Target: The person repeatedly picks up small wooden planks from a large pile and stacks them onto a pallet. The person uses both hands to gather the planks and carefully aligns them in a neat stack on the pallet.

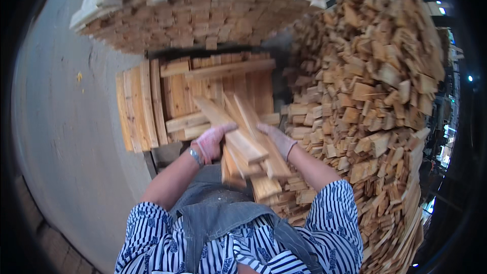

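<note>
- Scrap heap (375,96), right side of frame: loosely piled, apparently tipped rather than sorted, since ends are pointed every way. Short rough-sawn offcuts, blocky and splintery, pale tan to orange.
- Tall wood stack (193,23), top of frame: tightly packed with end faces lined up, likely for stability. End grain is shown as a mosaic of small rectangles; longer pale strips are laid across the top.
- Low board stack (177,91), centre-left: flat boards set side by side, with loose strips laid crosswise on top, perhaps kept within arm's reach. Smooth faces, warm brown, some dark knots.
- Apron (203,223), bottom centre: grey-blue cloth, creased, probably worn against dust and splinters.
- Bundle of boards (246,142), centre of frame: carried above the low stack's near edge. Mixed lengths, flat, square-edged, slightly fanned; blurred, so piece count can't be told.
- Left hand (209,143) and right hand (280,141), centre: both thinly gloved in pinkish fabric. Grip is clasped on the bundle from opposite sides, presumably so loose pieces are kept together; fingertips underneath are hidden.
- Wristwatch (195,156), left wrist: metallic-looking band.
</note>
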`<state>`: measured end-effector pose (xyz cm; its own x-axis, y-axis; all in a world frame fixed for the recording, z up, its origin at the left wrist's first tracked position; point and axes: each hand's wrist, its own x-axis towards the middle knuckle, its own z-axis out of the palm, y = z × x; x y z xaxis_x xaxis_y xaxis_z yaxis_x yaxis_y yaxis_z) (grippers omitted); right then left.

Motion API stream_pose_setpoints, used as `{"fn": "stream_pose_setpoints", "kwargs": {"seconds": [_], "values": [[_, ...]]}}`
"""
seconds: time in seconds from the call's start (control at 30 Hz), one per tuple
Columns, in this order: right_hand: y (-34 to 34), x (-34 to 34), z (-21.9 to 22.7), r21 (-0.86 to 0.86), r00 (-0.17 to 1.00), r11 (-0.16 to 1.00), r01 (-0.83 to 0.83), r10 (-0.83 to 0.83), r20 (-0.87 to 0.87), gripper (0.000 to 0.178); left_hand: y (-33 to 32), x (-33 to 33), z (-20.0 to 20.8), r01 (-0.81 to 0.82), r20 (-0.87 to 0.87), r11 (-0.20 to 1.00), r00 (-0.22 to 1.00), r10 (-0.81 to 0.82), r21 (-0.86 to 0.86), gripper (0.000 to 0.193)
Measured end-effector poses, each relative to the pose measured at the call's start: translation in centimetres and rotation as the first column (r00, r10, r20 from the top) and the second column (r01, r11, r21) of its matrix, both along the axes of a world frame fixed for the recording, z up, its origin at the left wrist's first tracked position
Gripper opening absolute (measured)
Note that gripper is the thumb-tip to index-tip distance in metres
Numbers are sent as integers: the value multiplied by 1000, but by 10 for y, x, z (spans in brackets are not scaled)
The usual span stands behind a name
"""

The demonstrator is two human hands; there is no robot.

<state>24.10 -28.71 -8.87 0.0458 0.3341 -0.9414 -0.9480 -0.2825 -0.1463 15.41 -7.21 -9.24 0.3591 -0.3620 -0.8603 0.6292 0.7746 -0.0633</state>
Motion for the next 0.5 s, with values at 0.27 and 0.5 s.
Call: {"fn": "stream_pose_setpoints", "kwargs": {"seconds": [0.27,0.5], "values": [[33,52,-136,-108,977,994,13,-36,-211,51,22,49,-160,48,-137,998,989,-53,-40,47],[11,21,-189,16,986,987,159,-157,-58,48,-5,14,-202,-43,-184,990,980,69,138,58]]}}
